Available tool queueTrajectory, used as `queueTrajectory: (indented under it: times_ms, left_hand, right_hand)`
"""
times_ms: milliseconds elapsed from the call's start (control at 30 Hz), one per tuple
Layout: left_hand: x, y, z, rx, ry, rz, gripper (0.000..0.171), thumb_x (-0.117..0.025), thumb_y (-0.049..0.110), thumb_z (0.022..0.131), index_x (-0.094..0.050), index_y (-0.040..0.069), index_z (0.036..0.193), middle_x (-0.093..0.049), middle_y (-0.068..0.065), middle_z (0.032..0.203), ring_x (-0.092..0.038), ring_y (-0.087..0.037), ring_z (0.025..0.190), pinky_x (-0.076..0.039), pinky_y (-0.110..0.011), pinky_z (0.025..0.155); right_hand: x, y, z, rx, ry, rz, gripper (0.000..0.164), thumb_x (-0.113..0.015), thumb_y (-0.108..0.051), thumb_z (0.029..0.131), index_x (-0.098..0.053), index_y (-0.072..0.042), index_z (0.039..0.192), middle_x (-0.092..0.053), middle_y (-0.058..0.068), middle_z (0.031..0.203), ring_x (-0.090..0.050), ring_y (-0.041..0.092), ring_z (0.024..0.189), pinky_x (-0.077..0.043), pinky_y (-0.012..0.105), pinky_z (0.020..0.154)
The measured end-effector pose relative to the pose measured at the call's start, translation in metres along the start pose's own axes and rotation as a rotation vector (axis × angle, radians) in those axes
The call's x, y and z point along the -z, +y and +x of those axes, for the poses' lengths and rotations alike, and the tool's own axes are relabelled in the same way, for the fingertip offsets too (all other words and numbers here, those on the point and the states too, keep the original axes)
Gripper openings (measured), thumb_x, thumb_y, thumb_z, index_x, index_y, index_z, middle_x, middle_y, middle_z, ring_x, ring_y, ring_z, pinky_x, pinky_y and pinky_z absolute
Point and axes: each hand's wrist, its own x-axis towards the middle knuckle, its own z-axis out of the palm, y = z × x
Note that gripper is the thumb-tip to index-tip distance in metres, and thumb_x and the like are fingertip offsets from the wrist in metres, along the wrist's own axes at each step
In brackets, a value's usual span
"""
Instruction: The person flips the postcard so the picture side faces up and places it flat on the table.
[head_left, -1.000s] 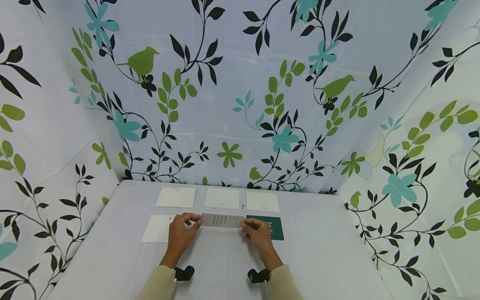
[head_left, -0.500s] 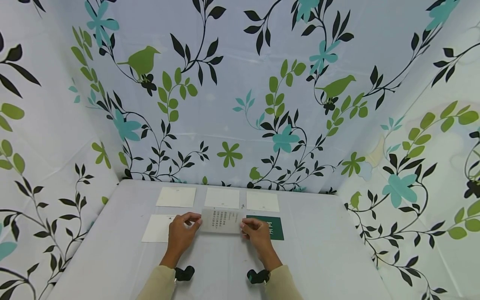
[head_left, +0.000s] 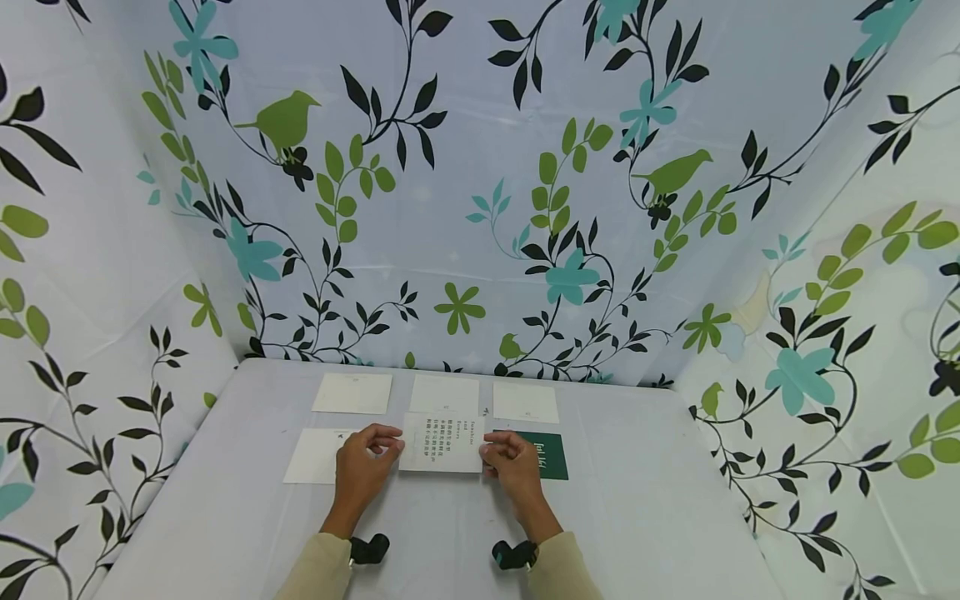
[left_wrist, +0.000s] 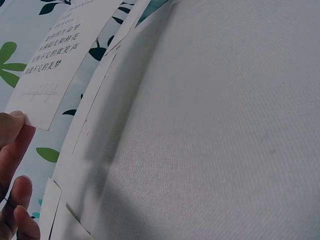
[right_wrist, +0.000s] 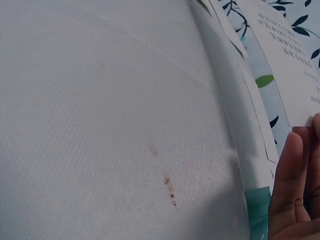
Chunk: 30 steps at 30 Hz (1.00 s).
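A white card [head_left: 441, 443] printed with lines of dark text is held up over the table, its printed face toward the head camera. My left hand [head_left: 363, 471] pinches its left edge between thumb and fingers. At the opposite edge, my right hand [head_left: 520, 475] pinches it the same way. The left wrist view has the card [left_wrist: 55, 65] at upper left, its corner between my fingertips. From the right wrist, the card [right_wrist: 287, 65] appears clear of the tabletop, gripped at its lower corner. A dark green card [head_left: 555, 457] lies partly behind my right hand.
Three cream cards lie in a back row: left [head_left: 352, 393], middle [head_left: 446, 393] and right [head_left: 526, 403]. Another cream card [head_left: 311, 457] lies beside my left hand, partly covered. A patterned curtain [head_left: 480, 208] stands behind the white table [head_left: 637, 500] and along both sides.
The held card has tilted from nearly edge-on to facing the head camera, so its text now shows fully. Both hands stay in nearly the same place, gripping its sides.
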Motion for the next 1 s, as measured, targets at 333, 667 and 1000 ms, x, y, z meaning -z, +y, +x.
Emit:
queueTrajectory:
  times_ms: [333, 667, 1000]
  left_hand:
    - [-0.0002, -0.0024, -0.0004, -0.001, -0.021, 0.010, 0.021, -0.084, 0.017, 0.091, -0.081, 0.019, 0.112, -0.081, 0.000, 0.091, -0.060, -0.019, 0.087, -0.040, -0.035, 0.081]
    - [-0.0012, -0.0055, -0.0012, 0.005, -0.062, 0.028, 0.030, -0.084, 0.016, 0.091, -0.080, 0.020, 0.120, -0.078, 0.001, 0.089, -0.059, -0.020, 0.089, -0.040, -0.035, 0.081]
    - [-0.0007, -0.0044, -0.0010, 0.015, -0.105, 0.044, 0.039, -0.085, 0.016, 0.089, -0.078, 0.017, 0.128, -0.079, 0.001, 0.095, -0.057, -0.021, 0.091, -0.039, -0.034, 0.080]
  right_hand:
    - [0.0000, 0.0037, -0.0003, 0.003, 0.014, -0.011, 0.027, -0.079, -0.008, 0.093, -0.079, -0.016, 0.119, -0.079, 0.004, 0.100, -0.075, 0.017, 0.085, -0.062, 0.033, 0.075]
    - [0.0001, 0.0059, -0.0011, 0.014, -0.009, -0.054, 0.041, -0.082, -0.003, 0.090, -0.078, -0.018, 0.127, -0.076, 0.005, 0.106, -0.074, 0.017, 0.091, -0.063, 0.035, 0.079]
    - [0.0010, 0.0081, 0.0005, 0.008, -0.039, -0.081, 0.050, -0.083, -0.001, 0.086, -0.075, -0.018, 0.132, -0.074, 0.008, 0.114, -0.072, 0.017, 0.088, -0.064, 0.033, 0.079]
